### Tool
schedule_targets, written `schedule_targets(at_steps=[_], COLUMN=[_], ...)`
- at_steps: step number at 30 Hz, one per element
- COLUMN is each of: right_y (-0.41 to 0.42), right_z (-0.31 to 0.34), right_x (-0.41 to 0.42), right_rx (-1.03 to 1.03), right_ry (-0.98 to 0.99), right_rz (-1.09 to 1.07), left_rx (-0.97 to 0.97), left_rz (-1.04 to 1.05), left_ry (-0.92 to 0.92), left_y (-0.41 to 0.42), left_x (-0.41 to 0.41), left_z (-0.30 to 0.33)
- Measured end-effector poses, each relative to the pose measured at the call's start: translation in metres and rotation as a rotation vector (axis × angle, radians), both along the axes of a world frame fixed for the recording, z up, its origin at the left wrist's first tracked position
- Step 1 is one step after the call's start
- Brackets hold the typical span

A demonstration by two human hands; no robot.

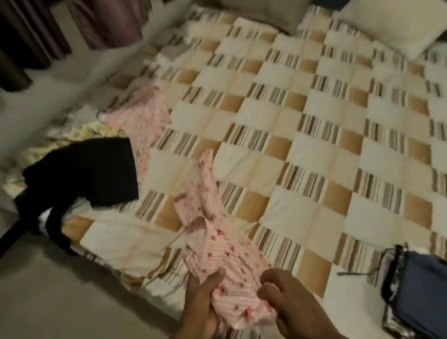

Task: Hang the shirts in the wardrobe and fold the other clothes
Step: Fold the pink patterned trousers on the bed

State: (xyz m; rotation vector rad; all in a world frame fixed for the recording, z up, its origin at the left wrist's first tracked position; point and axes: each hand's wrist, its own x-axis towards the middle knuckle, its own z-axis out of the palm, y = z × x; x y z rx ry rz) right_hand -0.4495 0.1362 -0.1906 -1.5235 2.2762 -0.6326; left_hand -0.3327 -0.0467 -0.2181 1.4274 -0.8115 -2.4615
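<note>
Clothes lie scattered on the bed [310, 112]. At the far left edge a black garment [89, 178] droops partly off the side, limp and heavier-looking, with a pink floral piece [141, 118] just beyond it. Near the front edge, the pink striped garment [220, 244] trails loosely from both hands: the left hand [207, 303] grips a bunched end, and the right hand [288, 304] curls its fingers onto the fabric just beside it. It looks light, soft and shapeless, so taking it at the shoulders or a seam should spread it. At the near right corner sits a folded blue stack [435, 293].
</note>
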Motion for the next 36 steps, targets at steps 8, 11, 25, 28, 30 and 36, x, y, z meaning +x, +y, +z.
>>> schedule_targets(at_steps=[8,11,25,28,30,36], right_y=[0.011,-0.014,-0.109,-0.116,-0.117,-0.111], right_z=[0.09,0.123,0.249,0.247,0.245,0.248], right_x=[-0.019,-0.043,-0.076,-0.068,-0.063,-0.062], right_rx=[-0.02,-0.304,-0.656,-0.568,-0.541,-0.522], right_ry=[-0.217,-0.246,-0.792,-0.696,-0.694,-0.643], right_rz=[-0.169,-0.425,-0.433,-0.349,-0.315,-0.204], left_rx=[-0.359,-0.529,-0.888,-0.869,-0.915,-0.804], left_rz=[-0.143,-0.189,-0.113,-0.247,-0.235,-0.183], left_ry=[0.143,0.211,0.311,0.277,0.221,0.196], left_y=[-0.017,-0.024,-0.026,-0.015,-0.011,-0.015], left_x=[-0.051,-0.067,-0.088,-0.094,-0.098,-0.089], left_z=[0.132,0.167,0.271,0.285,0.285,0.288])
